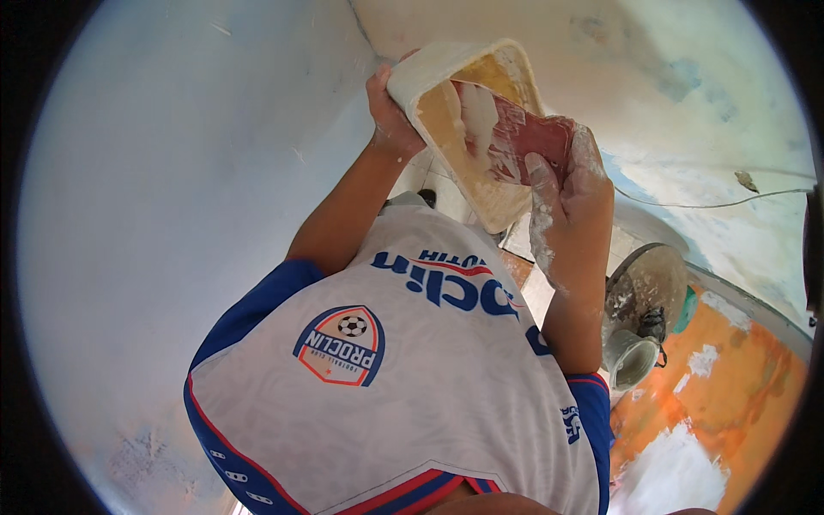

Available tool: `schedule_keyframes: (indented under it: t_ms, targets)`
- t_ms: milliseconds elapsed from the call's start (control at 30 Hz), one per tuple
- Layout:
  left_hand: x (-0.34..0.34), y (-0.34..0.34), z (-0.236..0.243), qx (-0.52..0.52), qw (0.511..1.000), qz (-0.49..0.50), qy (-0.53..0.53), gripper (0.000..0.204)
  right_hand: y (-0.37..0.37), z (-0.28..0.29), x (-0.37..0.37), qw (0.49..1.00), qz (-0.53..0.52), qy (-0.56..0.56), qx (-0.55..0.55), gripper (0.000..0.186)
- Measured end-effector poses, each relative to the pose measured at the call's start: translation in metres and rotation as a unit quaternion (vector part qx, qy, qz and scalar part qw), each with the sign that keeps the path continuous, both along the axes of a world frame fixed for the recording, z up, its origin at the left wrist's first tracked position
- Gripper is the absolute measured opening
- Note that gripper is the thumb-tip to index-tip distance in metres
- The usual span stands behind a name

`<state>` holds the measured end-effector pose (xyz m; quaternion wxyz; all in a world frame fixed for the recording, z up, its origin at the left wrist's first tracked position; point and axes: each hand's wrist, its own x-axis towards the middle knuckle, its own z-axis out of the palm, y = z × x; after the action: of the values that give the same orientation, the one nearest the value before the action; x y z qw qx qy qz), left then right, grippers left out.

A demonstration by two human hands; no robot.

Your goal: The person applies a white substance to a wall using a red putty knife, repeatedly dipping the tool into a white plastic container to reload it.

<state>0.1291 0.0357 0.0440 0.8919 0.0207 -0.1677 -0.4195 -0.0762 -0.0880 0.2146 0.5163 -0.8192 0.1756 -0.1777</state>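
Observation:
My left hand [393,116] is closed round the upper left side of a cream rectangular plastic tub [485,202], with its fingers partly hidden behind it. The tub is tilted, its open side facing me, and yellowish smears coat its inside. In my right hand [575,193] is a flat dark-red putty spreader [541,137], pinched with the thumb on the near face. White paste covers much of the spreader's left part, which reaches into the tub's opening. White paste also coats my right thumb and fingers.
A pale bluish wall [189,189] rises at the left, and a patchy wall [669,77] stands ahead. A thin cable [712,206] crosses at the right. Below it are a splattered round brownish object [648,275], a pale open container [631,359] and an orange surface with white patches [730,386].

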Motion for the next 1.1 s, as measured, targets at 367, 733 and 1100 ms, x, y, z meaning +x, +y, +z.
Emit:
schedule_keyframes:
  t_ms: [367, 733, 1100]
  targets:
    - [-0.006, -0.008, 0.003, 0.211, 0.976, 0.051, 0.034, 0.082, -0.011, -0.019, -0.001, 0.94, -0.088, -0.146, 0.297, 0.038]
    - [-0.015, -0.023, -0.028, 0.286, 0.956, -0.019, 0.064, 0.073, -0.033, -0.074, -0.007, 0.747, -0.103, -0.327, 0.57, 0.047]
    - [0.007, 0.035, -0.142, 0.256, 0.953, -0.164, 0.009, 0.067, -0.036, -0.078, 0.033, 0.737, -0.272, -0.433, 0.442, 0.031]
